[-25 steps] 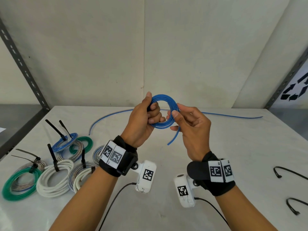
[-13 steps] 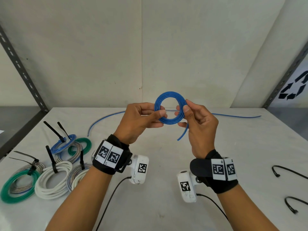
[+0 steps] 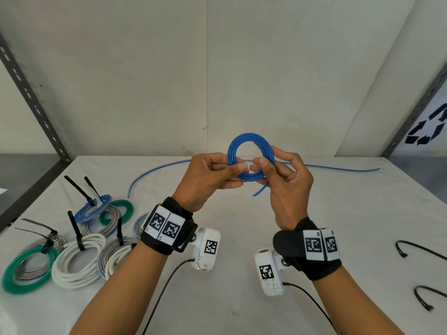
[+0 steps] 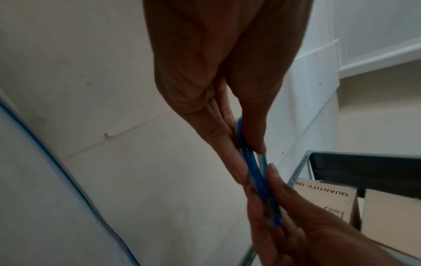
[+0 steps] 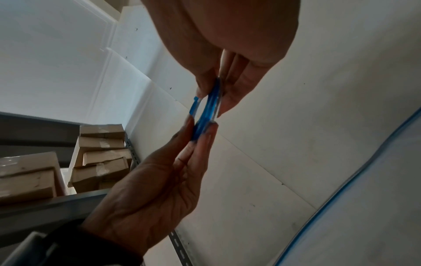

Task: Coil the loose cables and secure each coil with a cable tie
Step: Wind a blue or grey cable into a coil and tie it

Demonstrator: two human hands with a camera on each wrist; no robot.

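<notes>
Both hands are up above the white table, sharing one blue cable coil: the left hand pinches its left side between thumb and fingers, the right hand pinches the right side, thumbs nearly touching. A short free end dangles beneath the right hand. Another blue cable lies loose along the far edge. Tied coils sit at the left, two black cable ties at the right. In the left wrist view, a cardboard box reads "QUANTITY: 100", upside down
</notes>
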